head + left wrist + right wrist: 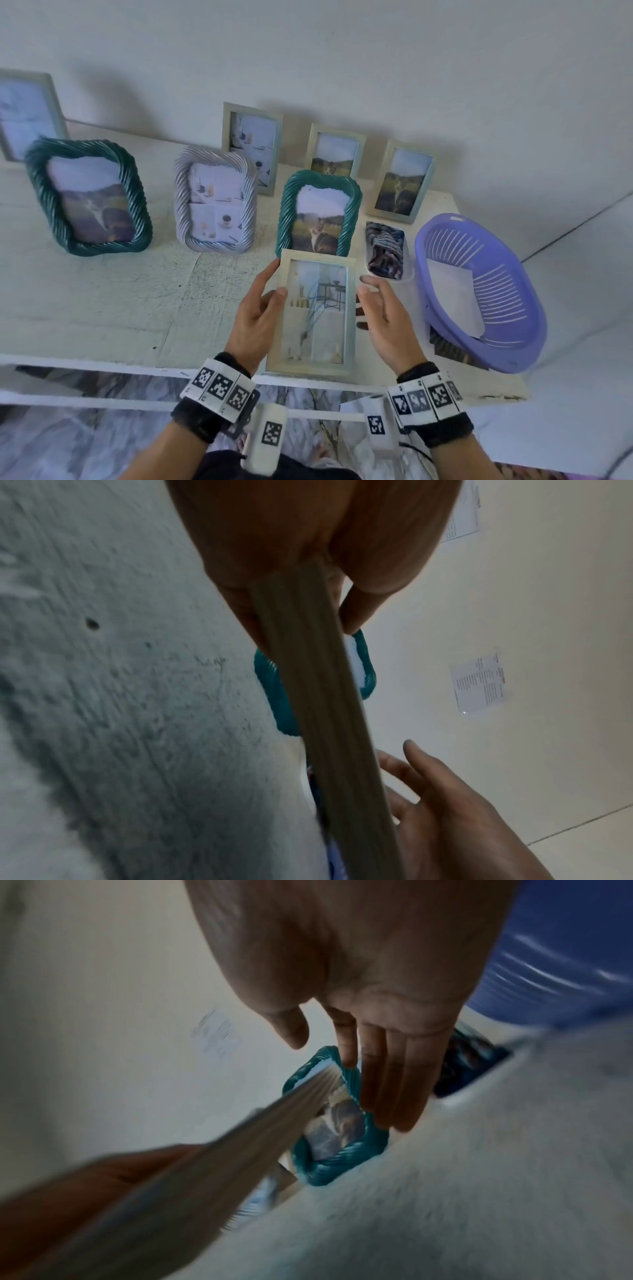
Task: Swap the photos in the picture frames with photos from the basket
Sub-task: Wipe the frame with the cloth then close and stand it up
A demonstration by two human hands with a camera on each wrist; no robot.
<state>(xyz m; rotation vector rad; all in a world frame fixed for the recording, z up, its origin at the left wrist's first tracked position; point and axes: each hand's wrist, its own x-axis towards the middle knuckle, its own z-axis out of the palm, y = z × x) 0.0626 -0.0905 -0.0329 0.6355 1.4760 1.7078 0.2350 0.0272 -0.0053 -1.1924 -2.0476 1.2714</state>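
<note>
Nearest the person, the left hand (255, 317) holds the pale frame (313, 313) by its left edge, thumb on the front and fingers behind, so its grip is closed round that edge. The right hand (385, 322) stands just beside the frame's right edge with straight, relaxed fingers; its grip is wide and holds nothing, though the fingertips (359, 311) seem to meet the edge. The frame is lifted above the near part of the white bench (102, 301), face up to the head camera, and shows a faded picture of a side table and a plant.

The left wrist view shows what the head view does not: the frame edge-on as a ribbed grey-brown strip (329, 723), with printed sheets (479, 683) stuck on the wall. The right wrist view, blurred, shows the right hand's fingers straight and close together (394, 1074).

Just beyond the held frame stands a small teal rope frame (318, 212) with a cat picture. To its right lies a loose striped photo (385, 250), then the purple basket (507, 329), tilted, with white paper inside. Farther back stand a silver rope frame (215, 200), a large teal rope frame (89, 197) and several plain pale frames (400, 181) near the wall.
</note>
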